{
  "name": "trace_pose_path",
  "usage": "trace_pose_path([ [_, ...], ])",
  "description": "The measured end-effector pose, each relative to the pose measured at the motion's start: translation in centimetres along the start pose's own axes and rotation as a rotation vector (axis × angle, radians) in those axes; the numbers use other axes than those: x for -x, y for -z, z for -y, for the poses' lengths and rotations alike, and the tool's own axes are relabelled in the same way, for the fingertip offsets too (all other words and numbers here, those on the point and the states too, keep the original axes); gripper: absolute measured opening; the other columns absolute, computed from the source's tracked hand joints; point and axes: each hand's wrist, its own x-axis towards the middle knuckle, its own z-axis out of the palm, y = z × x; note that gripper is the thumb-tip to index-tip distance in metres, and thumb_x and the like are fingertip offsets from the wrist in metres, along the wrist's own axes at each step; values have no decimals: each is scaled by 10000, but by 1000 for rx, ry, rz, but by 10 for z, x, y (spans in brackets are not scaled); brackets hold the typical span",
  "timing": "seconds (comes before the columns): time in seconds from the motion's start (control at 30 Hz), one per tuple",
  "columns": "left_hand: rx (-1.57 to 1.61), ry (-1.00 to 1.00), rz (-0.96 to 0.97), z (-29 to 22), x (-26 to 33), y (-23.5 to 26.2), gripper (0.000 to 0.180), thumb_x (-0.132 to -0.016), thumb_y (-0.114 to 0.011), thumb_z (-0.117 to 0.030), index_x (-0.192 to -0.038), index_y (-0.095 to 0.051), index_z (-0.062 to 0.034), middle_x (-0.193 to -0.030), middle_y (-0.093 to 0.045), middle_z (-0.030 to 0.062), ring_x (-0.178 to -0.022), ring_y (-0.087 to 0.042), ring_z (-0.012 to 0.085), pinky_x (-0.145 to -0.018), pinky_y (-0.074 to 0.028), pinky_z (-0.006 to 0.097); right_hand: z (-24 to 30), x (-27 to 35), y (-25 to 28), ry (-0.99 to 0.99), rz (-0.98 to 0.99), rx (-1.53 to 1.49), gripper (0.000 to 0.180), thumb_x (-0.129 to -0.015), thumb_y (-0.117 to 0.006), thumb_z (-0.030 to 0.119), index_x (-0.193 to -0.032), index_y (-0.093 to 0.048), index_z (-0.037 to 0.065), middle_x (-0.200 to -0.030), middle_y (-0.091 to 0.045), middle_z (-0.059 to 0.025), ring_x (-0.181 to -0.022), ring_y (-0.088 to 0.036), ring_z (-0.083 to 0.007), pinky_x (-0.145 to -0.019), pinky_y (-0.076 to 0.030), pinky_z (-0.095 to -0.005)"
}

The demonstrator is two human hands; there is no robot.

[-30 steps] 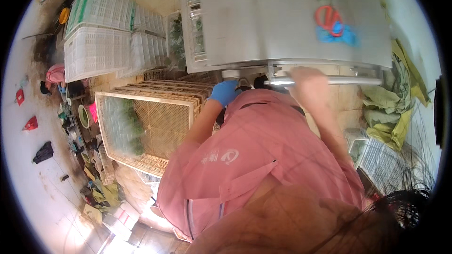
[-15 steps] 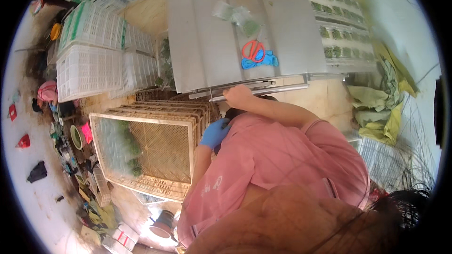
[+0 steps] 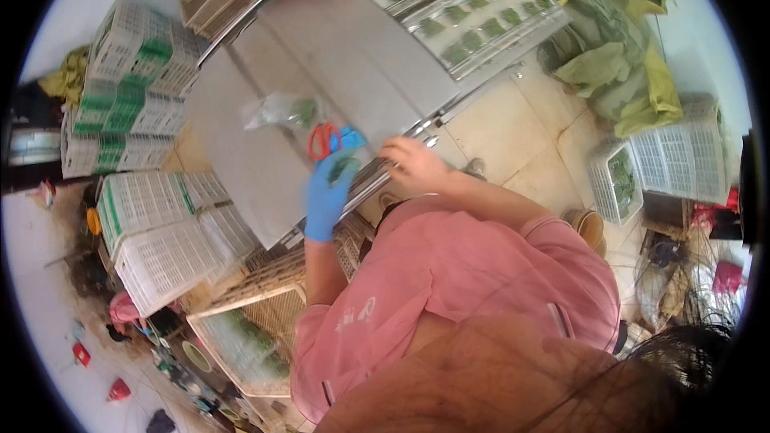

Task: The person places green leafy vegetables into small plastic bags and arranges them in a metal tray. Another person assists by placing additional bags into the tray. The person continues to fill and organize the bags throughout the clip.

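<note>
Head view: left hand [image 3: 324, 202], blue-gloved, fingers closed on a small green bundle [image 3: 345, 170], at the near edge of a grey metal table [image 3: 228, 140]; right hand [image 3: 417, 163], bare, fingers bent, beside the same edge, whether gripping cannot be told; red-handled scissors [image 3: 322, 143] touching a crumpled blue item [image 3: 351, 139], just beyond the glove; clear bag [image 3: 277, 111] with greens, farther in; white trays [image 3: 513, 42] of packed greens, far right

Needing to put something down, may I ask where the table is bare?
The table is bare between the clear bag and packet trays, and left of that bag; it's crowded around the red scissors, blue bundle and gloved left hand.
</note>
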Motion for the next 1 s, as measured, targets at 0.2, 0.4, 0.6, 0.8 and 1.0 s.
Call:
trace_pose_path([
  [0.2, -94, 31, 248, -26, -95, -181, 457, -928, -664, -203, -1326, -535, -19, -1203, -629, 135, -1098, -607, 190, -942, -486, 330, -104, 100, 123, -329, -266, 91, 215, -821, -674, 81, -1032, -637, 108, -1126, -599, -92, -942, -630, -310, -774, -528, -395],
  [0.4, -410, -113, -49, 43, -243, -326, 947, -818, -731, -464, -1511, -251, -33, -1514, -296, 284, -1387, -319, 434, -1147, -281, 478, -178, 203, 236, -549, -350, 247, 124, -831, -690, 90, -948, -662, 118, -1136, -604, -63, -885, -664, -284, -717, -539, -396],
  [0.6, -845, 78, -323, 95, -331, -357, 1264, -662, -771, -648, -1559, -81, -84, -1594, -90, 262, -1465, -94, 446, -1192, -118, 525, -225, 262, 322, -719, -375, 278, 82, -846, -681, 81, -924, -659, 95, -1074, -625, -68, -836, -678, -252, -669, -537, -375],
  [0.8, -930, 166, -380, 112, -381, -342, 1343, -625, -770, -693, -1566, -32, -82, -1593, -71, 273, -1483, -69, 401, -1197, -74, 513, -261, 258, 352, -762, -345, 286, 79, -844, -676, 66, -920, -663, 83, -1064, -639, -77, -779, -688, -240, -649, -537, -363],
  [1.0, -845, -71, -126, 93, -416, -418, 1328, -615, -776, -686, -1537, -120, 11, -1552, -173, 311, -1435, -203, 446, -1179, -171, 523, -322, 209, 378, -778, -255, 244, 71, -846, -666, 67, -917, -667, 74, -1082, -637, -80, -796, -686, -245, -675, -539, -383],
])
